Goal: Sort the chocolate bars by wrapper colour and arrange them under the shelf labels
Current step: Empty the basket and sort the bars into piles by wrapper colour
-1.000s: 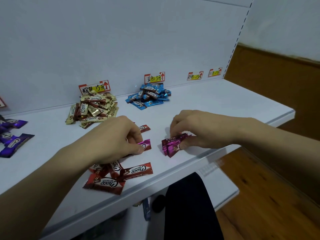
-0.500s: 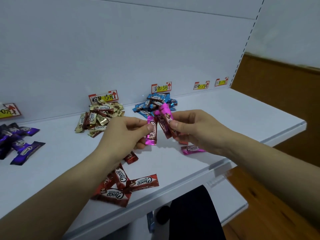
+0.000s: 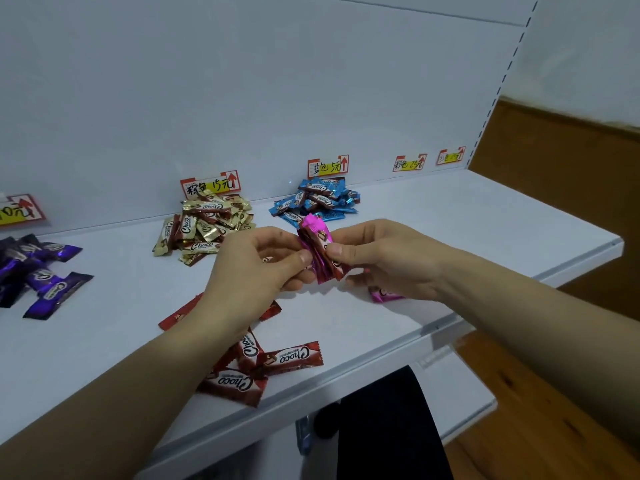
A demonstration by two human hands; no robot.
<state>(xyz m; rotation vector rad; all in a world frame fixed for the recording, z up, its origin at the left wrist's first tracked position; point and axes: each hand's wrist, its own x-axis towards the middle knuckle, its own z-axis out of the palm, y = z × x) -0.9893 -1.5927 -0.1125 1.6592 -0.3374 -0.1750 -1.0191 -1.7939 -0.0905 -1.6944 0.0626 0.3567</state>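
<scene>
Left hand (image 3: 263,268), right hand (image 3: 377,258) both pinching pink stack (image 3: 317,251); slick wrappers risking slipping out onto red bars (image 3: 294,356); stray pink bar (image 3: 382,295) possibly getting overlooked.

At the left end of the shelf (image 3: 485,237), the purple bars (image 3: 41,271) and the label (image 3: 19,211) above them run off the picture's edge. A loose pink bar (image 3: 382,295) near the front edge lies mostly behind the right hand (image 3: 388,261). The left hand (image 3: 256,268) and its forearm cover part of the red bars (image 3: 294,356). The bars in the pinched pink bundle (image 3: 320,252) cannot be counted. The writing on the small label (image 3: 450,155) at the back right corner is unreadable.
</scene>
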